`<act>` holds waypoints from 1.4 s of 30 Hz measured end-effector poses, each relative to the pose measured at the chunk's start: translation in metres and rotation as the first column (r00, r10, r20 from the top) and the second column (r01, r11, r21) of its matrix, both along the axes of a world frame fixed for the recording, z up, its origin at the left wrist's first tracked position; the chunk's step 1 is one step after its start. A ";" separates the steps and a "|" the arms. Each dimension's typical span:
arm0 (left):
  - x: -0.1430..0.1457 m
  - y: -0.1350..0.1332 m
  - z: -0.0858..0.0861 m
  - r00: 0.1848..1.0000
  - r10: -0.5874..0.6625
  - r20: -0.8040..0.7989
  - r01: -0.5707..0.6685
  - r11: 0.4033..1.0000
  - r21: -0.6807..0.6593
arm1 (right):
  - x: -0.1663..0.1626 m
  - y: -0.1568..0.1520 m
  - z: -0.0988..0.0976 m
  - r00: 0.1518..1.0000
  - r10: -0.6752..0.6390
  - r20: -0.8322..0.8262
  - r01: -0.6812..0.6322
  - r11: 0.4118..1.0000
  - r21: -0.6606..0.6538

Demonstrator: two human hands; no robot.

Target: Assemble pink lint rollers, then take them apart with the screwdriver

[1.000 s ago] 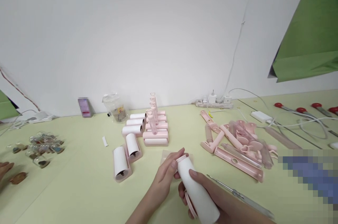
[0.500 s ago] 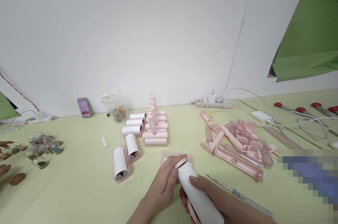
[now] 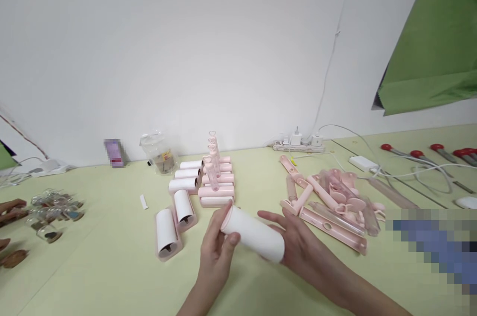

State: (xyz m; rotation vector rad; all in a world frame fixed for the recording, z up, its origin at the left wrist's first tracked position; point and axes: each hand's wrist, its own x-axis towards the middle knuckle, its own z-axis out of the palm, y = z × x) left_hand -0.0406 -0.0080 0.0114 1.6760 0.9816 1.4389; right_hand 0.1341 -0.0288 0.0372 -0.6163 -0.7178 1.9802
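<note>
My left hand [image 3: 219, 246] grips one end of a white lint roller refill [image 3: 257, 234], thumb in front and fingers behind. The roll tilts down to the right, and a pink rim shows at its left end. My right hand [image 3: 298, 244] is at the roll's other end, its fingers stretched out and apart, the end of the roll against or close to the palm. Left of my hands lie white rolls in pink holders [image 3: 167, 234]. Behind them stand pink lint rollers [image 3: 216, 192] with upright handles. To the right is a pile of pink plastic parts [image 3: 328, 201].
A power strip [image 3: 298, 147] with chargers lies by the wall. Red-ended tools [image 3: 416, 154] and cables lie at the far right. A clear plastic cup [image 3: 160, 154] and a phone [image 3: 115, 152] stand at the back left. Another person's hands [image 3: 11, 211] are beside small glass domes [image 3: 55, 206].
The roll has been lifted and turned more crosswise. My right hand has gone from wrapping it to spread fingers at its right end. The screwdriver on the table is now out of sight.
</note>
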 end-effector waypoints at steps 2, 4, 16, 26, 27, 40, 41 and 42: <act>-0.003 0.002 -0.003 0.995 0.046 -0.086 -0.031 0.986 0.164 | 0.003 0.004 -0.004 0.994 -0.103 0.030 0.103 0.995 -0.018; -0.005 0.002 -0.006 0.977 0.042 -0.208 0.027 0.948 0.318 | 0.005 0.007 -0.008 0.987 -0.153 0.045 0.154 0.988 -0.025; -0.009 -0.002 -0.008 0.876 0.104 -0.471 0.227 0.773 0.593 | 0.005 0.007 -0.006 0.960 -0.248 0.133 0.231 0.965 0.125; 0.000 -0.014 -0.021 0.809 -0.155 -0.567 0.454 0.777 0.436 | 0.006 -0.005 -0.025 0.871 -0.212 0.443 -0.054 0.855 0.516; 0.001 -0.012 -0.019 0.824 -0.210 -0.526 0.436 0.827 0.353 | 0.008 -0.006 -0.018 0.848 -0.235 0.475 -0.064 0.844 0.532; 0.054 0.008 0.041 0.818 -0.171 0.549 0.506 0.667 -0.546 | 0.016 0.044 0.027 0.265 -0.589 0.763 -0.516 0.582 0.629; 0.054 0.008 0.038 0.827 -0.133 0.547 0.480 0.672 -0.564 | 0.021 0.060 0.030 0.143 -0.644 0.752 -0.527 0.593 0.608; 0.052 0.008 0.034 0.830 -0.099 0.549 0.461 0.677 -0.574 | 0.028 0.078 0.032 0.033 -0.686 0.727 -0.484 0.626 0.612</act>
